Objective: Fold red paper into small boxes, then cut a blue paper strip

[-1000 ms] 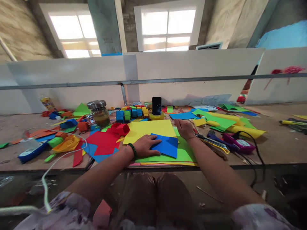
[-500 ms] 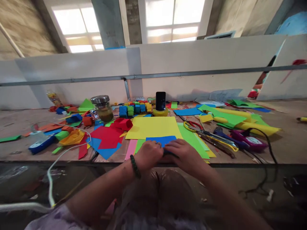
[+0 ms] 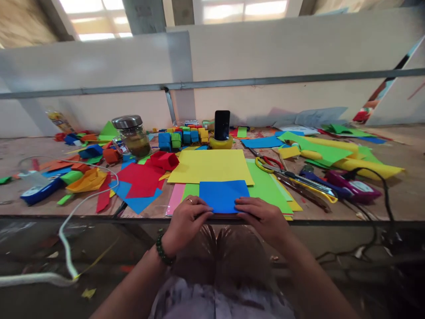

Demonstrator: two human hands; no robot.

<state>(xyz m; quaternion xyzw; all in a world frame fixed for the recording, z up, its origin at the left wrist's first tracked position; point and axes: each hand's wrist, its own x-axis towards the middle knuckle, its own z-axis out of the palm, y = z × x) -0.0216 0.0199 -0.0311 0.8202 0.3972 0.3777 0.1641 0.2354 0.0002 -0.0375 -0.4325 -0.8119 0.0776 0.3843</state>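
Observation:
A blue sheet of paper (image 3: 224,195) lies at the near edge of the table, over a green sheet (image 3: 268,190) and the front of a yellow sheet (image 3: 209,166). My left hand (image 3: 187,219) pinches its lower left corner between thumb and fingers. At the lower right corner, my right hand (image 3: 265,218) grips it the same way, thumb below and fingers on top. The near edge of the blue paper looks straight between the two thumbs. Part of a pink sheet (image 3: 175,199) shows beside my left hand.
Scissors (image 3: 265,164) and a utility knife (image 3: 308,184) lie to the right, near a purple glue gun (image 3: 352,186). A phone (image 3: 222,125) stands at the back. Leftward are a glass jar (image 3: 129,137), folded paper blocks (image 3: 175,139), red paper (image 3: 142,179) and a blue glue gun (image 3: 41,190).
My hands have moved apart to the two lower corners of the blue paper, so more of it shows flat. The view has tilted down.

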